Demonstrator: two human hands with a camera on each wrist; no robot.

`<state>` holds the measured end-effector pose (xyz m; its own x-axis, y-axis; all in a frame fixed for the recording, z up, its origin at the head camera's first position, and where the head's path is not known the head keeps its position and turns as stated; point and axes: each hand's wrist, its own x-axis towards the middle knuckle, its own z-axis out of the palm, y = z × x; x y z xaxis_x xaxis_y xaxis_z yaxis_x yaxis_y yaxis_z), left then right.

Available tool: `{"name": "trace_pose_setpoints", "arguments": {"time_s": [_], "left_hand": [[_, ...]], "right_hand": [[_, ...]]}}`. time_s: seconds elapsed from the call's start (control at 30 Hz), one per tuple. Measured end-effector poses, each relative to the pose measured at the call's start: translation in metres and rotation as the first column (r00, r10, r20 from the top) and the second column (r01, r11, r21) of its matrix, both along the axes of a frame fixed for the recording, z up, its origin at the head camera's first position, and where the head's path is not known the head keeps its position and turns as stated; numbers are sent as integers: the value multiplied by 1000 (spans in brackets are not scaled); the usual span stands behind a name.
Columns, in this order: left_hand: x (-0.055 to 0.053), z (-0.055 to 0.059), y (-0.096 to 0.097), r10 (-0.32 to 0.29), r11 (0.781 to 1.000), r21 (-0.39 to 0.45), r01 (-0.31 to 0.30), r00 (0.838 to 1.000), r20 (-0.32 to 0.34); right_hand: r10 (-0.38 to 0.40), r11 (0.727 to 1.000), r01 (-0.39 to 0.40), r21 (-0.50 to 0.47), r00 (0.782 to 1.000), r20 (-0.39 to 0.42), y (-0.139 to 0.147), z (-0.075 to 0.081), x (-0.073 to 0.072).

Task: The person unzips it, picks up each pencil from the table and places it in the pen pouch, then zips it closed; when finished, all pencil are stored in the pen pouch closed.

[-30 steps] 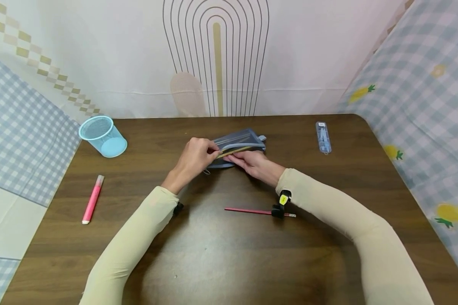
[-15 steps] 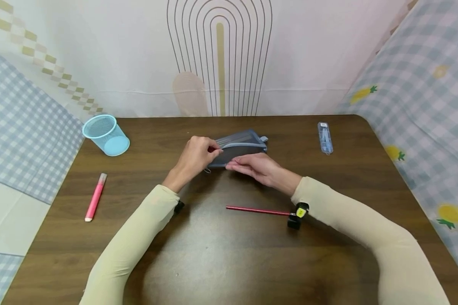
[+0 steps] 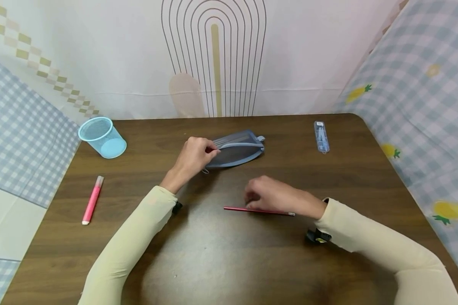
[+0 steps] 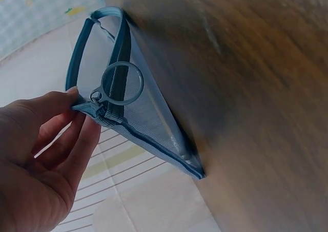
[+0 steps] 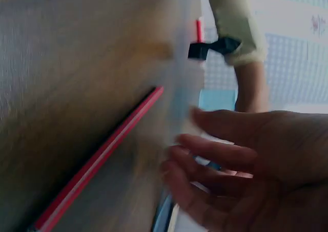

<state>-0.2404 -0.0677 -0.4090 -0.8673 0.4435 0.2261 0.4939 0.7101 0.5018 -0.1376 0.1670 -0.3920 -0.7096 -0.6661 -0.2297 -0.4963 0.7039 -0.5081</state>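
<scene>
A blue mesh zip pouch (image 3: 239, 156) lies toward the back of the table with its mouth gaping. My left hand (image 3: 192, 159) pinches the rim at its left end; in the left wrist view thumb and fingertips hold that edge beside the round zip pull (image 4: 123, 83). My right hand (image 3: 270, 195) hovers just over a red pencil (image 3: 233, 208) lying crosswise, eraser end to the right. From the right wrist, the fingers look loosely bent and blurred, apart from the pencil, with nothing between them. What lies inside the pouch is hard to make out.
A light-blue mesh pen cup (image 3: 103, 137) stands at the back left. In front of it lies a pink marker (image 3: 93, 201). A slim clear-blue case (image 3: 321, 137) lies at the back right. Patterned cloth (image 3: 412, 110) hangs around the table's back and sides.
My right hand, which held a yellow pencil at the pouch's mouth, has let go and come down and toward me to the red pencil. The yellow pencil is out of sight. The left hand stays put.
</scene>
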Motion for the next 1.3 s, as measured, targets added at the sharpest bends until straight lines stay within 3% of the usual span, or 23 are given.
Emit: {"name": "trace_pose_setpoints", "arguments": {"time_s": [0.1, 0.2, 0.43, 0.67, 0.87, 1.0, 1.07, 1.1, 1.13, 1.17, 1.23, 1.3], "left_hand": [[0, 0, 0, 0, 1000, 0, 0, 1000, -12], [0, -1, 0, -1, 1000, -2, 1, 1000, -19], [1, -3, -1, 2, 1000, -2, -2, 1000, -7], [-1, -3, -2, 8, 1000, -2, -8, 1000, -12], [-1, -4, -2, 7, 1000, -10, -7, 1000, -5], [-1, -4, -2, 6, 1000, -6, -6, 1000, -4], [-1, -3, -3, 8, 1000, -5, -8, 1000, -4], [0, -3, -3, 9, 1000, -5, -9, 1000, -4], [0, -3, -3, 10, 1000, -5, -10, 1000, -4], [-1, -4, -3, 12, 1000, -6, -12, 1000, -4], [-1, -4, -3, 11, 1000, -6, -11, 1000, -5], [-1, -4, -2, 8, 1000, -4, -8, 1000, -7]], "right_hand": [[71, 987, -69, 147, 997, -9, -1, 1, 11], [87, 976, -79, 202, 996, -28, 0, -4, 18], [37, 985, -31, 168, 999, -30, 7, -17, 24], [7, 980, 21, 198, 990, -139, 7, -22, 20], [13, 977, 20, 211, 988, -155, 8, -25, 16], [20, 990, -9, 139, 996, -83, 8, -19, 13], [13, 1000, -14, 20, 998, 69, 9, -12, 8], [9, 998, 3, -61, 982, 190, 10, -8, 5], [9, 990, 38, -139, 948, 318, 10, -4, 2], [9, 973, 97, -211, 892, 453, 11, -2, -2], [10, 923, 255, -288, 732, 681, 13, 0, -9], [2, 865, 409, -290, 575, 818, 14, -3, -15]]}}
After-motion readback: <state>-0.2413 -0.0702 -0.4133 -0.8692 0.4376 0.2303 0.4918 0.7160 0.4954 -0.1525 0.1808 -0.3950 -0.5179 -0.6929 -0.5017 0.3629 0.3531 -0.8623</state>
